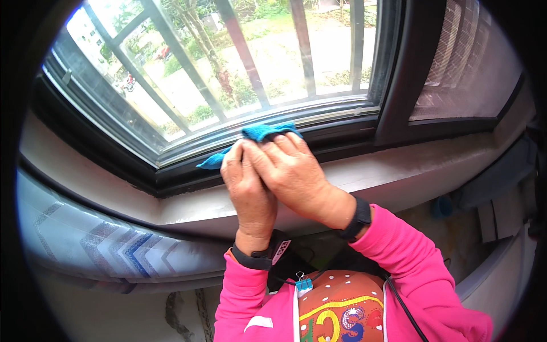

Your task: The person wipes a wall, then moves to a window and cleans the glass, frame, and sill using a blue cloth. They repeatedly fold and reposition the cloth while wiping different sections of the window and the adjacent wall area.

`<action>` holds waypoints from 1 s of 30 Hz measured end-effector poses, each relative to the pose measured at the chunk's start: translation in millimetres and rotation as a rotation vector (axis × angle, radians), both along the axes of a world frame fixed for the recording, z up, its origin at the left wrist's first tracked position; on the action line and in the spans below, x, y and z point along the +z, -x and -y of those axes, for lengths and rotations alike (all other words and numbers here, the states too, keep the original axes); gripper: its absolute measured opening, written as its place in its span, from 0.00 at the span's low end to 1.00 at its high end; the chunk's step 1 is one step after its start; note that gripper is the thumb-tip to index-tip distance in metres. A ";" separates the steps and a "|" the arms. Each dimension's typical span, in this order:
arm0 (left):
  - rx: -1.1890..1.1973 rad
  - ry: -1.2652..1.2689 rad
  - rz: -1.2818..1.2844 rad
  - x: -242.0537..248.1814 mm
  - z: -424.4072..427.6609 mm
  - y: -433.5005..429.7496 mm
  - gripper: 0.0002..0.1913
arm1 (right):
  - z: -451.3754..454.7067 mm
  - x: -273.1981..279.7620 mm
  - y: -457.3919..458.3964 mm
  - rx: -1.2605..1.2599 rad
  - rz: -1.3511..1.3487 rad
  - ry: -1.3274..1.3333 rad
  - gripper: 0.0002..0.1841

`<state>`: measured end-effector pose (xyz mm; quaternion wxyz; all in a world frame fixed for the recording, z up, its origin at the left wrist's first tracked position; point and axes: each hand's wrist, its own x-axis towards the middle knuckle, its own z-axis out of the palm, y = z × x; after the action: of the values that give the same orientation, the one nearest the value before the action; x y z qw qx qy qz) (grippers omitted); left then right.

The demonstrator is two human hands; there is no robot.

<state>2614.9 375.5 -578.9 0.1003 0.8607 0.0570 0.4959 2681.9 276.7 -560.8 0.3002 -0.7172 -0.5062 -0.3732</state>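
Note:
A blue cloth [260, 131] lies bunched over the lower rail of a dark window frame [342, 133], at the foot of the glass. My left hand [249, 184] grips part of it, with one corner sticking out to the left. Against it, my right hand [290, 166] has its fingers curled on the cloth's upper part, near the track. The two hands touch and overlap a little. Both wrists wear black bands. The fingertips are partly hidden by the hands and the cloth.
Below the frame runs a pale window sill [384, 169]. Vertical bars [241, 51] stand beyond the glass. A mesh screen panel [459, 64] is at the right. Patterned fabric [128, 252] hangs at lower left. A small blue container [442, 206] is at lower right. A black cable runs over the jacket.

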 end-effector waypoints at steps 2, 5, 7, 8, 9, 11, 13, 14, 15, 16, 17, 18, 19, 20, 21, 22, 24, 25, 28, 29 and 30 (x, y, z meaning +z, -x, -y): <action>-0.087 0.013 0.002 1.4 21.6 -12.8 0.21 | 23.4 -1.9 -9.8 -0.072 0.043 -0.046 0.23; -0.194 0.001 -0.010 4.2 53.4 -32.5 0.21 | 61.5 -6.3 -20.7 -0.132 -0.008 -0.044 0.24; -0.189 -0.054 -0.017 5.6 76.2 -44.6 0.19 | 83.2 -8.4 -27.9 -0.154 -0.062 -0.071 0.24; -0.210 -0.092 -0.024 6.6 85.3 -50.7 0.20 | 93.4 -8.9 -31.4 -0.183 -0.070 -0.091 0.24; -0.227 -0.123 -0.034 7.4 93.6 -56.2 0.21 | 102.4 -9.2 -35.0 -0.213 -0.079 -0.104 0.24; -0.233 -0.207 -0.071 7.2 108.9 -63.3 0.24 | 115.7 -10.2 -38.8 -0.208 -0.122 -0.122 0.25; -0.256 -0.164 -0.059 7.3 114.1 -67.3 0.25 | 122.2 -11.0 -40.5 -0.198 -0.124 -0.123 0.25; -0.271 -0.144 -0.044 7.1 114.4 -67.5 0.25 | 123.3 -11.4 -40.3 -0.194 -0.127 -0.111 0.27; -0.288 -0.129 -0.030 6.9 113.4 -67.3 0.26 | 123.0 -11.7 -39.9 -0.212 -0.118 -0.110 0.27; -0.304 -0.109 -0.005 6.5 111.9 -66.8 0.26 | 121.8 -12.0 -38.8 -0.229 -0.109 -0.108 0.27; -0.314 -0.094 -0.005 6.0 110.1 -66.6 0.25 | 120.0 -12.1 -37.6 -0.244 -0.097 -0.094 0.27; -0.325 -0.076 0.005 5.5 108.2 -66.3 0.25 | 118.1 -12.0 -36.5 -0.257 -0.085 -0.095 0.27; -0.337 -0.060 0.018 5.2 105.9 -65.9 0.24 | 115.8 -11.7 -35.2 -0.260 -0.081 -0.099 0.27; -0.331 -0.058 0.018 5.0 103.3 -65.5 0.23 | 113.6 -11.2 -33.9 -0.268 -0.083 -0.094 0.27; -0.328 -0.060 0.023 5.0 100.5 -65.1 0.22 | 111.1 -10.5 -32.6 -0.277 -0.083 -0.089 0.27; -0.325 -0.062 0.028 5.1 97.1 -64.5 0.21 | 108.2 -9.7 -31.3 -0.272 -0.081 -0.081 0.27; -0.293 -0.069 0.040 5.3 88.5 -60.2 0.19 | 100.9 -8.0 -28.0 -0.261 -0.079 -0.066 0.28; -0.275 -0.071 0.046 5.3 83.2 -57.2 0.18 | 95.8 -7.4 -26.0 -0.244 -0.067 -0.064 0.28; -0.229 -0.091 0.044 5.1 61.2 -44.6 0.19 | 74.8 -6.4 -18.3 -0.195 -0.033 -0.041 0.29; -0.196 -0.094 0.050 4.3 54.1 -40.1 0.18 | 66.6 -6.5 -14.9 -0.176 -0.034 -0.025 0.29; -0.196 -0.086 0.044 3.9 45.7 -35.0 0.18 | 57.5 -6.6 -11.4 -0.174 -0.015 -0.008 0.29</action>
<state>2649.8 329.9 -575.0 0.1124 0.8546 -0.0509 0.5043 2693.3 219.2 -567.4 0.2733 -0.7601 -0.4381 -0.3945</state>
